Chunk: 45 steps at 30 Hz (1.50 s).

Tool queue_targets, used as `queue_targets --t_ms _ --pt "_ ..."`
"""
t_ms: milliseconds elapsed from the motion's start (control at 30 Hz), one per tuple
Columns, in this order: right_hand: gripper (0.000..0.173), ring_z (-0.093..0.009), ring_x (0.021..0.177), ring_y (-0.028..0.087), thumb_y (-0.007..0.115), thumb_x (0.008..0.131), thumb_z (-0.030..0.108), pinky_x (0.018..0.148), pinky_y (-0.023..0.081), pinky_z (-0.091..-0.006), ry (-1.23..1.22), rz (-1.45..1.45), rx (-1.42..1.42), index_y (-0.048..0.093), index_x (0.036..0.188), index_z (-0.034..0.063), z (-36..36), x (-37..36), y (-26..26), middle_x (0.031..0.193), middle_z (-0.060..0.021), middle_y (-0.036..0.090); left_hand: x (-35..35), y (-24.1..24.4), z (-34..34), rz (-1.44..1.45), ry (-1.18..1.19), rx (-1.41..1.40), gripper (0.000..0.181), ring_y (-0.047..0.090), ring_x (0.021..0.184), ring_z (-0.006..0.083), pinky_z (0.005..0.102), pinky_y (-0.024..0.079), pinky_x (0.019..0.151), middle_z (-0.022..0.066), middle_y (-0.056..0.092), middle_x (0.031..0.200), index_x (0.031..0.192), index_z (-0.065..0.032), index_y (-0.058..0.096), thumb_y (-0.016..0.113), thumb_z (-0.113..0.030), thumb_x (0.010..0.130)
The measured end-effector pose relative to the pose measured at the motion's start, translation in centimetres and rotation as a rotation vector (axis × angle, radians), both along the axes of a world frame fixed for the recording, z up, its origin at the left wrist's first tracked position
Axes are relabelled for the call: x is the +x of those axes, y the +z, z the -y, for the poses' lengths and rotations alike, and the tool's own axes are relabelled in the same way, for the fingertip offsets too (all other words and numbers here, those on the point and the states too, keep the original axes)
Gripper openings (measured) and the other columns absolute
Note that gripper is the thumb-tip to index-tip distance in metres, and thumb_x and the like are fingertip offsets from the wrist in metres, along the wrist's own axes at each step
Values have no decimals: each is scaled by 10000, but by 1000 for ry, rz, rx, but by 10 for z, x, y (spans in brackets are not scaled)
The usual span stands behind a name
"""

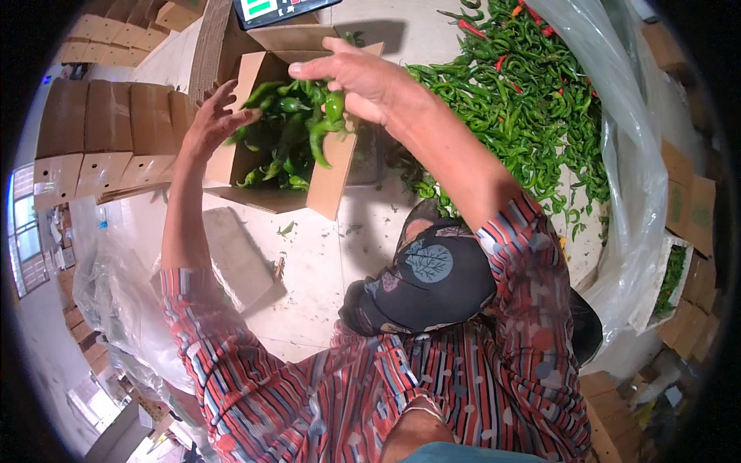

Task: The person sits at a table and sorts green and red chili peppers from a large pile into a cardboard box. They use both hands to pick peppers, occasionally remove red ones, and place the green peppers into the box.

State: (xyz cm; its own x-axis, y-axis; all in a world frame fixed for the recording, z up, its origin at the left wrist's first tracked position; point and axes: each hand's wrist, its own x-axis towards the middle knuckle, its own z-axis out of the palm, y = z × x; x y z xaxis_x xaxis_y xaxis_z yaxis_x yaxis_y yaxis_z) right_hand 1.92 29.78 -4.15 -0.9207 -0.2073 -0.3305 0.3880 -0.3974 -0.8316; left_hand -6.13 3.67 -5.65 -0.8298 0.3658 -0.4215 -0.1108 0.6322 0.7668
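Note:
An uncovered cardboard box (331, 173) stands before me with several green chili peppers (289, 147) inside. My left hand (215, 118) is at the box's left flap, its fingers apart and nothing gripped. Over the right side of the opening is my right hand (356, 75), thumb and fingers spread. Some glossy green peppers (334, 107) lie or hang just below its fingers, near the right flap; whether any still touch the hand is hard to see.
A large heap of green peppers (521, 133) with a few red ones spreads on the floor to the right, beside clear plastic sheeting (631, 133). A digital scale (283, 8) is beyond the box. Closed cartons (107, 130) line the left; a pale slab (237, 254) lies nearer.

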Motion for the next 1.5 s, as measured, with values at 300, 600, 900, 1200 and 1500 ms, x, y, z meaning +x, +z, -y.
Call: queue_targets --t_ms 300,600,900,1200,1500 --pt "600 -293 1321 420 606 942 195 1013 402 -494 -34 -214 -674 365 1455 -1 20 -6 3 1429 -229 430 104 37 -90 -34 106 607 735 614 1020 202 285 536 837 176 528 1335 1495 -37 328 702 -76 863" --pt "431 -204 1201 578 606 964 200 998 485 -317 -95 -273 130 534 1324 -27 -79 66 -9 1310 -141 576 53 -40 -4 -419 83 206 296 661 965 167 272 527 858 88 693 1062 1229 -6 623 576 -29 938" --pt "491 -204 1094 612 603 967 259 901 497 -339 -666 221 441 500 1370 -3 -237 246 -156 1230 -132 626 156 27 -56 -513 -64 192 292 620 980 177 292 504 841 95 645 1109 1175 15 624 567 -8 889" --pt "545 -365 1192 546 741 850 266 983 499 -570 -867 783 848 544 1330 98 -271 412 -271 1361 -187 510 257 -127 -178 61 -448 100 922 566 1140 326 415 523 897 187 537 1310 1515 -127 322 772 7 721" --pt "777 -363 1269 492 798 807 289 982 480 -532 -898 986 448 396 1453 128 -257 383 -270 1404 -221 479 206 -224 -290 -436 -594 -153 1174 370 1302 427 493 354 1106 247 320 1499 1540 -106 197 900 -108 600"
